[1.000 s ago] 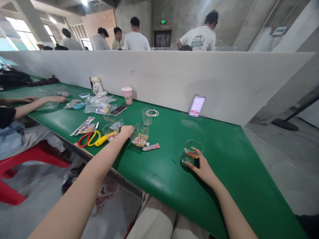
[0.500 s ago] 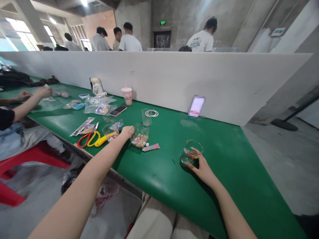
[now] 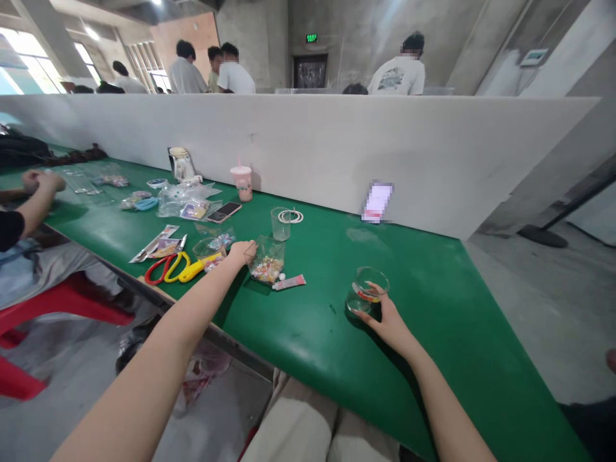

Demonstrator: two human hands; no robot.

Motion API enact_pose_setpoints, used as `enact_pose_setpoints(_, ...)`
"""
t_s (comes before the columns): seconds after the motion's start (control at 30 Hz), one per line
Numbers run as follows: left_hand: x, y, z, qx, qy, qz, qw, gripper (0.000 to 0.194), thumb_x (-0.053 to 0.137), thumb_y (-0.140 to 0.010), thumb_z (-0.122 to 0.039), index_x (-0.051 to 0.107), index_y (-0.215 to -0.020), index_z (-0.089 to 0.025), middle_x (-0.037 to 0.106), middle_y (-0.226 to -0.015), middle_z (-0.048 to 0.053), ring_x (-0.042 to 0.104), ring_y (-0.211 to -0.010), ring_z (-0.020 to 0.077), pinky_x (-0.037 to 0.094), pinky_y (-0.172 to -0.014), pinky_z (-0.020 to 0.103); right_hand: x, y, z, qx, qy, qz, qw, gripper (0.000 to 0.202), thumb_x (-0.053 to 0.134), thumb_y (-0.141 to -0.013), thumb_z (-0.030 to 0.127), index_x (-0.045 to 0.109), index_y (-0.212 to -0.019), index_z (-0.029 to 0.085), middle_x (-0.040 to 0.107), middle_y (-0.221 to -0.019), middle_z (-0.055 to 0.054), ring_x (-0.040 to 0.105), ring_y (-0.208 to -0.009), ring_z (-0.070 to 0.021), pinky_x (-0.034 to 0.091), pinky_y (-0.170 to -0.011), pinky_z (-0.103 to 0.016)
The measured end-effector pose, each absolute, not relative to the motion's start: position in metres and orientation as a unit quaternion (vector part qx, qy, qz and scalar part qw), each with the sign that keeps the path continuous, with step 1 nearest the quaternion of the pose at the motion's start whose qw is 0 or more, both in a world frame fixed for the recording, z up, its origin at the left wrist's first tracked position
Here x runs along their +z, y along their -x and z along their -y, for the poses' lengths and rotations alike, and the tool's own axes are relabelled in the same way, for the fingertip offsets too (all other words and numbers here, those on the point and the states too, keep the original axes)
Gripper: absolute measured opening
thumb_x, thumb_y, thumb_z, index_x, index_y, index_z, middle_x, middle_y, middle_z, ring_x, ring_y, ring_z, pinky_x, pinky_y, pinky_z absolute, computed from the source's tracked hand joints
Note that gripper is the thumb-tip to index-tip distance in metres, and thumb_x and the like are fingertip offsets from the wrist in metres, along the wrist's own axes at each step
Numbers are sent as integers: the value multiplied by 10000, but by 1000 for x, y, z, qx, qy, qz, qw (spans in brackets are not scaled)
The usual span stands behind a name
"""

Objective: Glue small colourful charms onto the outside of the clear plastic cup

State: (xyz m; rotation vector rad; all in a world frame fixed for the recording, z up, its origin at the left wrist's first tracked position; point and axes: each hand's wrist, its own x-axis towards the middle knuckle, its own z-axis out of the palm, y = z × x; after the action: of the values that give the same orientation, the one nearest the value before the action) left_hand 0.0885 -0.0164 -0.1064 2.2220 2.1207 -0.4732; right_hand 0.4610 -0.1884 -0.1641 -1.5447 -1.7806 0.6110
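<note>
right hand has its fingers curled round the glass toward the tabletop's right end, guess that steadies it. left hand is at the bead bag, nearer the front edge than the back, can't tell if those fingers are pinching it

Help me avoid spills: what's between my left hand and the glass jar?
In the head view: a clear bag of colorful bits, a white piece, a tube, then green tabletop.
</note>
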Motion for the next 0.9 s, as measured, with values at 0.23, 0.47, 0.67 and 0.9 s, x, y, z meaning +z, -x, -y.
enact_pose_setpoints(0.23, -110, -84, 15, -146, -704, -695, 20, 346, 531, -878, -340, 533, -1169, -153, 576, -1149, 86, 589, -973, 192, 510, -817, 404, -163, -461, 189, 238, 596, 683, 349, 663, 604, -762, 468, 357, -1316, 199, 578, -1220, -130, 526, -1176, -298, 364, -1025, -501)
enact_pose_setpoints(0.47, -120, -83, 5, -136, -708, -693, 20, 347, 534, -876, -340, 535, -1168, -153, 574, -1155, 87, 586, -982, 195, 508, -822, 406, -162, -460, 190, 240, 596, 683, 346, 653, 596, -774, 466, 342, -1318, 210, 566, -1235, -125, 520, -1180, -290, 347, -1036, -505)
enact_pose_setpoints(0.67, -128, -79, -1, -125, -712, -691, 21, 344, 535, -876, -344, 539, -1161, -153, 577, -1149, 86, 587, -980, 194, 508, -821, 405, -162, -461, 190, 244, 599, 683, 339, 674, 598, -771, 476, 338, -1326, 195, 571, -1235, -132, 518, -1182, -290, 348, -1035, -508)
enact_pose_setpoints(0.9, -133, -79, 1, -115, -699, -706, 4, 346, 533, -877, -344, 537, -1163, -151, 577, -1148, 87, 588, -978, 194, 508, -821, 406, -161, -460, 190, 238, 603, 679, 345, 668, 605, -765, 470, 354, -1324, 207, 582, -1228, -125, 522, -1183, -291, 354, -1032, -505)
